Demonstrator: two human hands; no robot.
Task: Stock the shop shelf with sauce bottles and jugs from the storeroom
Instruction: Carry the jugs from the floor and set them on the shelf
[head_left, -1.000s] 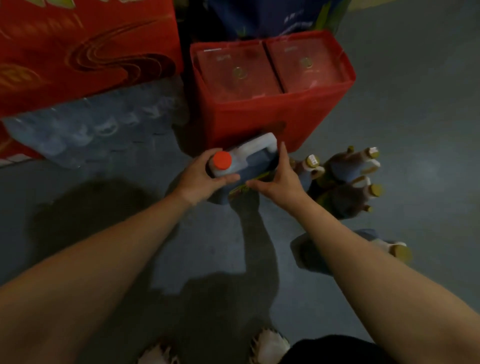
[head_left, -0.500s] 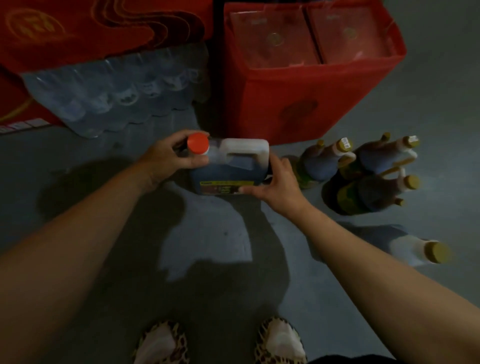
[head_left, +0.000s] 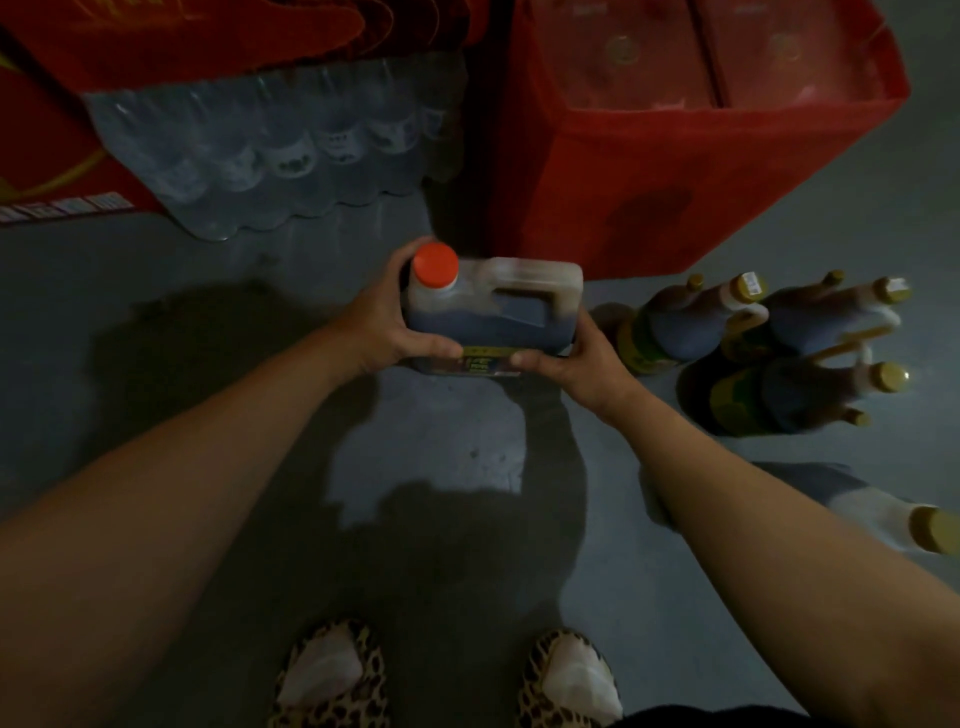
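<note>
A dark sauce jug (head_left: 498, 322) with an orange cap and a moulded handle is held upright above the grey floor. My left hand (head_left: 387, 322) grips its cap end, thumb across the front. My right hand (head_left: 576, 358) grips the other end, thumb on the label. To the right, several dark sauce bottles with gold caps (head_left: 753, 353) stand on the floor. One more gold-capped bottle (head_left: 883, 514) stands nearer, at the right edge.
A red crate (head_left: 675, 182) with clear packs inside stands just behind the jug. A shrink-wrapped pack of water bottles (head_left: 291, 150) lies at the back left under red cartons (head_left: 208, 47). My leopard-print shoes (head_left: 447, 680) show at the bottom.
The jug has come up and toward me with both hands on it. My left hand slid from the cap down to the jug's side. The view tilted downward.
</note>
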